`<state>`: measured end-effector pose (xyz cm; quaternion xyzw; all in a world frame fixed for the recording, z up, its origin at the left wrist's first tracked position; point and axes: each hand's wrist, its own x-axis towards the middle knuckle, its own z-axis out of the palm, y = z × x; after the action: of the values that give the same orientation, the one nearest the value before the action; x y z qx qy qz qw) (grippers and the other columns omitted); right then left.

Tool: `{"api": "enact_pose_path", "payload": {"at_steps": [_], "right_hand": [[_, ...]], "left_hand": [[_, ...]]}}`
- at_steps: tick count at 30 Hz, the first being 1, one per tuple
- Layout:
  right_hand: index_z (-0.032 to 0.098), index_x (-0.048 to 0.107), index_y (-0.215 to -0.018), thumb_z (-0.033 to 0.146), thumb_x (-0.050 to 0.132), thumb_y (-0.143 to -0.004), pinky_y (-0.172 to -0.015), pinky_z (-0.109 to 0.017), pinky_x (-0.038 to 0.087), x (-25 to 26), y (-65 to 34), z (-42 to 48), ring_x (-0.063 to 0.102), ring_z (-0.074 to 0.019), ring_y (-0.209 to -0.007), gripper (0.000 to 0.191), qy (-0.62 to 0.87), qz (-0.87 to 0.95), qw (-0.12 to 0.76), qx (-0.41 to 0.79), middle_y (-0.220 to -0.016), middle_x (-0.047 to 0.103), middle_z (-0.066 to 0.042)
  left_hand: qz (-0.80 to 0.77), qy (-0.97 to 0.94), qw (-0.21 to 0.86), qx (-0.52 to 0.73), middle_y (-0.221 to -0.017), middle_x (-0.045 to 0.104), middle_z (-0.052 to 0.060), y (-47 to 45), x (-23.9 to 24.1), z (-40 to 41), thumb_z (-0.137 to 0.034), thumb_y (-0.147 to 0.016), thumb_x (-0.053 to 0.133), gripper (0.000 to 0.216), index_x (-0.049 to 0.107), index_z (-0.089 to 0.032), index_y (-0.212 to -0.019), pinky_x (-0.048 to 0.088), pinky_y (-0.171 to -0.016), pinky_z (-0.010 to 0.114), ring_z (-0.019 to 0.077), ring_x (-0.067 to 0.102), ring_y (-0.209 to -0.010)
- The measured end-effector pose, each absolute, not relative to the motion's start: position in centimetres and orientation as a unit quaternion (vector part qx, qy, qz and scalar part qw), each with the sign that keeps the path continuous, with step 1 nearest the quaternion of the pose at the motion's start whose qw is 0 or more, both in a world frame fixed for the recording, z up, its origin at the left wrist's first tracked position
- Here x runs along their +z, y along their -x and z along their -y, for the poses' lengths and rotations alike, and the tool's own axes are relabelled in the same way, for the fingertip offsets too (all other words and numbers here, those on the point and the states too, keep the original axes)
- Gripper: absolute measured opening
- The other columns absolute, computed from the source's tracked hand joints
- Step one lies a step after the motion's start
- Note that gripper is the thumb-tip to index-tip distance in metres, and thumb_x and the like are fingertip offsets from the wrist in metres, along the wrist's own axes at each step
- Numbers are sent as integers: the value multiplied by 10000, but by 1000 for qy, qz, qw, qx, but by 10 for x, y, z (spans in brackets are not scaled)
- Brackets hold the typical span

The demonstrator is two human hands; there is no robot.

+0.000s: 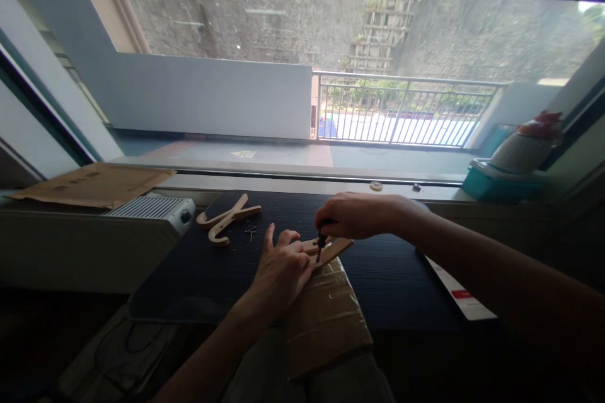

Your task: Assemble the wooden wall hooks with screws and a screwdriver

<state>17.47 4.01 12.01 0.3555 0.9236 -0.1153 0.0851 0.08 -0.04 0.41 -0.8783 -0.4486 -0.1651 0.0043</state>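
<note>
My right hand [347, 215] is wrapped round the handle of a dark screwdriver [321, 244]. The shaft points down, with its tip against a light wooden piece [338, 252]. My left hand [286, 264] grips that piece from the left side, its index finger raised off the wood; the part under the fingers is hidden. Beneath the wood is a cardboard box [328, 321] wrapped in clear tape. On the black table [189, 283], left of my hands, lies a pair of crossed wooden pieces [231, 219] with hooked ends. Several small screws [251, 234] are scattered beside them.
At the left stand a white slatted appliance [155, 208] and a brown paper envelope [94, 182]. A white card with a red mark [466, 299] sits under my right forearm. The windowsill [283, 185] bears a tape roll [376, 186] and a teal box [501, 182].
</note>
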Motion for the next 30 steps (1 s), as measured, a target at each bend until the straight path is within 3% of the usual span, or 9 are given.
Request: {"api": "enact_pose_path", "payload": {"at_steps": [8,17,30], "right_hand": [[150,673,-921,293,476,-832,-525,-232,310,120,-174,-39,490,-100,-609,259,-383,-914,91,-101,-791,653,-38],[202,682,-956,179,505,-783,-521,-216,302,129,-177,-31,485,-82,-605,248,-330,-935,80,-107,-809,664,-1],[147,673,-923,290,445,-848,-554,-237,318,120,-172,-41,486,-102,-635,279,-381,-918,63,-87,-802,647,-41]], "left_hand": [[450,879,9,-160,-806,663,28,-2,4,0,-236,-861,495,249,699,-223,-720,71,-1052,648,265,471,-1097],[450,879,4,-157,-824,672,29,-1,4,0,-247,-863,488,249,711,-242,-753,78,-1057,644,264,470,-1101],[442,882,17,-165,-794,662,24,0,2,0,-239,-860,495,247,691,-228,-710,71,-1051,646,263,468,-1091]]}}
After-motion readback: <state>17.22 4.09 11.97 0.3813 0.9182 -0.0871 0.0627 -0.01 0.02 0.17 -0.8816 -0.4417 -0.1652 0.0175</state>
